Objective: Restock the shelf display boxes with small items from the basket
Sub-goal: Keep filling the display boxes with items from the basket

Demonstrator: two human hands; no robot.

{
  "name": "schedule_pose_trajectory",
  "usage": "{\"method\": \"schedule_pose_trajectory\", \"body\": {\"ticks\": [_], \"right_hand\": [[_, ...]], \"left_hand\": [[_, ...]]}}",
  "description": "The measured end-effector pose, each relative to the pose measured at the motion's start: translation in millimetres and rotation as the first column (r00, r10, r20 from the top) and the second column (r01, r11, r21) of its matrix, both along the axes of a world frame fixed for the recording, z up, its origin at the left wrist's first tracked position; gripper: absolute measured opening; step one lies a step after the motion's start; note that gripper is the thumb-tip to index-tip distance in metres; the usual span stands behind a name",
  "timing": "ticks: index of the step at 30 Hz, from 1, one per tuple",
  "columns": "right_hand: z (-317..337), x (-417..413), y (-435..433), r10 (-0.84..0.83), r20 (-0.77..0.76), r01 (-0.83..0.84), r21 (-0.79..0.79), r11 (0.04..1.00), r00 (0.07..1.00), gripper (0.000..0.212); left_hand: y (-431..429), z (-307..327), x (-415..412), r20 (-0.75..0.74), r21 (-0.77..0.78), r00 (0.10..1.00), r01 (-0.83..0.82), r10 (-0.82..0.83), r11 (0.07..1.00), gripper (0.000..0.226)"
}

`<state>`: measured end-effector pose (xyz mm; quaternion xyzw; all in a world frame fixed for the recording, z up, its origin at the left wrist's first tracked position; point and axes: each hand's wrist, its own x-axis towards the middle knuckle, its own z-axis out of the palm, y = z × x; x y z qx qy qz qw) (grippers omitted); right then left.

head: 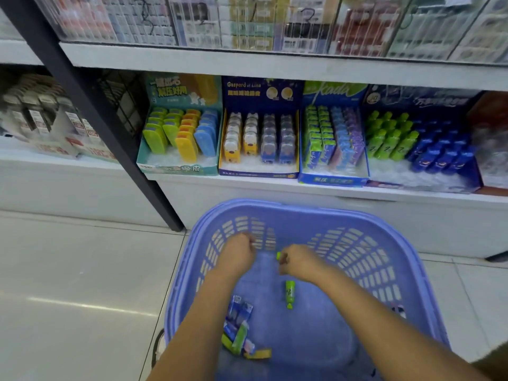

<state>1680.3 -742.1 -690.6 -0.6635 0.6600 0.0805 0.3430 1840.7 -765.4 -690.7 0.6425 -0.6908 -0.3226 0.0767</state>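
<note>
My right hand pinches a small green item down in the basket, I think; left hand is curled, can't tell on what. A fingertip pinch like that could drop it short of the display boxes.

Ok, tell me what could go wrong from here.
The right hand pinches a small green item of which only a tip shows; the hold may be slight, and it could drop back into the basket. Both the navy box and the blue box hold green goods, so it could land in the wrong one.
</note>
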Motion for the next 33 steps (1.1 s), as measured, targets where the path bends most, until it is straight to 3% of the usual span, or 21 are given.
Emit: {"method": "schedule_pose_trajectory", "body": {"ticks": [3,6,8,15,19,22,25,28,31,33], "right_hand": [[-48,-16,25,-0.104,-0.038,0.108,0.118,0.987,0.994,0.029],[-78,-17,39,-0.21,-0.09,0.222,0.167,0.961,0.974,0.06],[-90,-15,42,-0.239,-0.1,0.253,0.159,0.954,0.966,0.066],[-109,-2,36,-0.202,-0.052,0.207,0.099,0.973,0.978,0.038],[-107,-9,29,-0.204,-0.02,0.205,0.141,0.969,0.979,0.036],[-97,-21,20,-0.308,0.172,0.258,0.262,0.93,0.936,0.034],[-77,-33,10,-0.524,0.425,0.338,0.439,0.832,0.738,0.011],[-48,-46,0,-0.626,0.536,0.406,0.48,0.778,0.566,0.019],[-14,-59,-8,-0.565,0.625,0.357,0.438,0.825,0.539,0.024],[11,-64,-13,-0.498,0.672,0.336,0.368,0.867,0.548,0.022]], "left_hand": [[6,-33,1,0.047,0.134,0.999,-0.003,-0.003,0.991,0.04],[2,-52,2,0.078,0.119,0.997,-0.002,-0.008,0.993,0.052],[-1,-66,4,0.105,0.099,0.994,-0.014,0.003,0.995,0.052],[10,-112,-4,0.311,0.03,0.949,-0.072,0.059,0.997,0.042],[12,-126,-7,0.458,0.042,0.889,-0.026,0.004,0.999,0.035],[11,-127,-9,0.451,0.074,0.892,-0.067,0.027,0.995,0.033],[5,-117,-13,0.316,0.126,0.944,-0.136,0.09,0.983,0.03],[-3,-93,-16,-0.042,0.262,0.983,-0.164,0.181,0.951,0.023],[-11,-57,-21,-0.276,0.352,0.946,-0.068,0.172,0.934,0.023],[-16,-29,-22,-0.356,0.37,0.925,0.008,0.134,0.929,0.02]]}}
